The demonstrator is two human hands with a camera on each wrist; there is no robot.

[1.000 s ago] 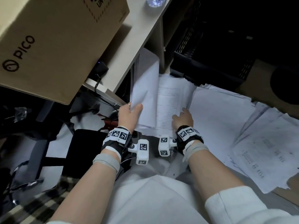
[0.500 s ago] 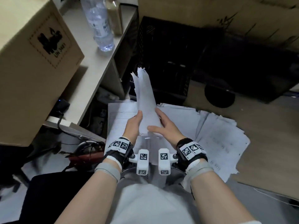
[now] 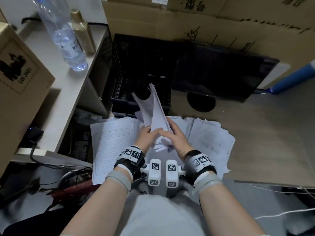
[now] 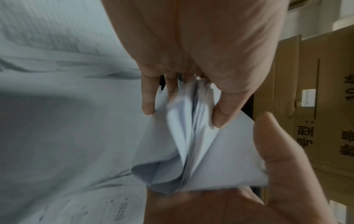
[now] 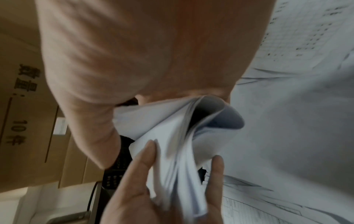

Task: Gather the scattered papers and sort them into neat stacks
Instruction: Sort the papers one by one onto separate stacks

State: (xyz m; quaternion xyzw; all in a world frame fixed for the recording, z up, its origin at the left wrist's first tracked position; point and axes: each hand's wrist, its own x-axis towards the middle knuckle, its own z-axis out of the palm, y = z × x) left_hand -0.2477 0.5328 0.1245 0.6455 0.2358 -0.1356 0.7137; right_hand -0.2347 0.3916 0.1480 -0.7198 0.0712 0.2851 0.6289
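A bundle of white papers (image 3: 154,114) stands upright between both hands, bent lengthwise, its top splayed into two flaps. My left hand (image 3: 147,134) grips its lower left side; in the left wrist view the fingers (image 4: 148,104) and thumb pinch the bundle (image 4: 191,144). My right hand (image 3: 171,133) wraps the lower right side, thumb across the front; the right wrist view shows the sheets (image 5: 172,133) curled against its palm. Loose papers lie below: a printed sheet (image 3: 110,147) on the left, a ragged pile (image 3: 211,138) on the right.
The papers lie on flat cardboard (image 3: 264,142) on the floor. A black plastic crate (image 3: 136,65) and a dark panel (image 3: 221,74) stand behind, with cardboard boxes (image 3: 204,23) beyond. A white shelf (image 3: 68,86) at the left carries a water bottle (image 3: 66,40). Cables (image 3: 68,178) lie lower left.
The bundle came up off the pile and stands on edge. My right hand left the flat sheets and closed round the bundle's right side. The bundle's top has splayed apart.
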